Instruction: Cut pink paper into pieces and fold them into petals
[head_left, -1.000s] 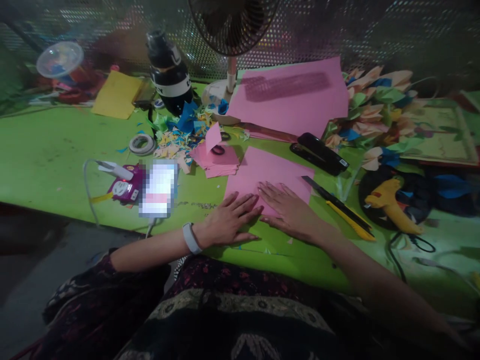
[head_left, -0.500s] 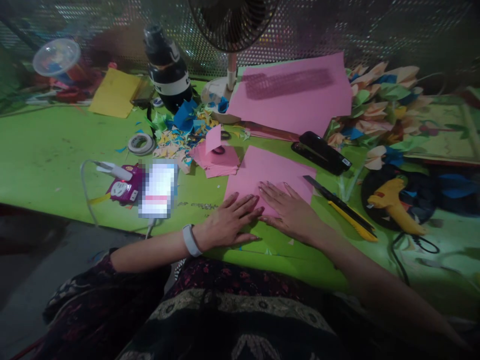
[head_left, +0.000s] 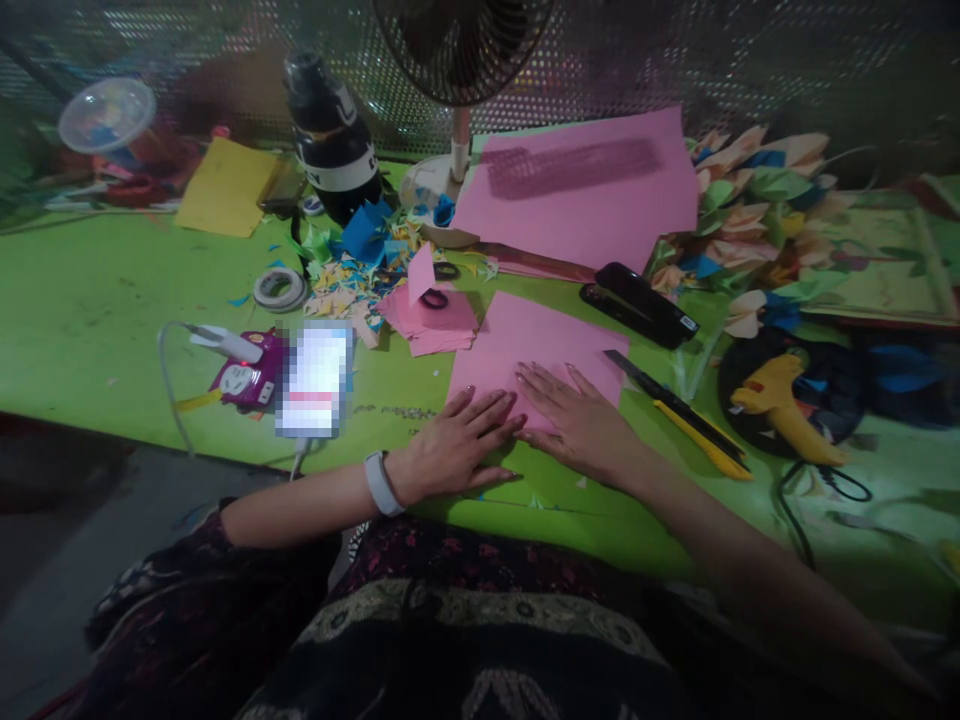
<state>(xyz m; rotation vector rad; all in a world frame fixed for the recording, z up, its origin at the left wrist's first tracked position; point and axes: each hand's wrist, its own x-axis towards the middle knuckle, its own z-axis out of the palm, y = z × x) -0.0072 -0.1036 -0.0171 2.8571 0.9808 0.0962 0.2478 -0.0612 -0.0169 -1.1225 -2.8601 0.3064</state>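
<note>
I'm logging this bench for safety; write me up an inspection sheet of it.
Surface: green table, marked in places.
Job's things: pink sheet lying flat; knife, tip at the sheet's right edge.
Clutter: paper scraps, stapler.
Hands: left hand and right hand palm down, partly on the pink sheet, gripping nothing.
Cables: black cord near glue gun.
Surroundings: fan and bottle behind, perforated wall beyond.

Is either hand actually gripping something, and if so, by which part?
Nothing is gripped: the left hand and the right hand lie flat, partly over the near side of the pink sheet.
</note>
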